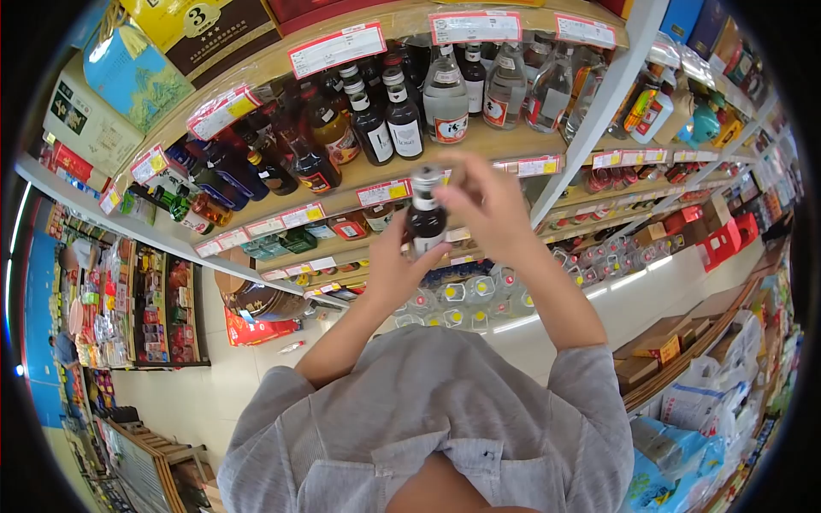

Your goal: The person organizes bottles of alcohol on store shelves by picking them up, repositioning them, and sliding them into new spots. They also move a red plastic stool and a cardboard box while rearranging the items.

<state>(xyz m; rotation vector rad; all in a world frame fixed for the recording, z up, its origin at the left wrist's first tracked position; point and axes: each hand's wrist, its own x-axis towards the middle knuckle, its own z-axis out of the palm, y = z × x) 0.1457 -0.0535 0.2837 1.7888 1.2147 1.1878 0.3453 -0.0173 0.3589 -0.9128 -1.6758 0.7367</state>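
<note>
A small dark glass bottle (pixel 425 224) with a silver cap and a white label stands nearly upright in front of the shelf. My left hand (pixel 395 267) is wrapped round its lower body and covers part of the label. Beside the cap and neck, my right hand (pixel 492 209) is slightly blurred, its thumb and forefinger curved and apart. Whether those fingertips touch the bottle is hard to make out. Similar dark bottles with white labels (pixel 405 128) stand on the shelf just beyond my hands.
Clear liquor bottles (pixel 446 107) and darker bottles (pixel 314 162) crowd the shelf (pixel 346 203), whose edge carries price tags. Boxes fill the shelf above. Large clear jugs (pixel 479 291) stand low ahead. A grey post (pixel 590 111) divides the shelving. Plastic bags (pixel 705 398) lie at right.
</note>
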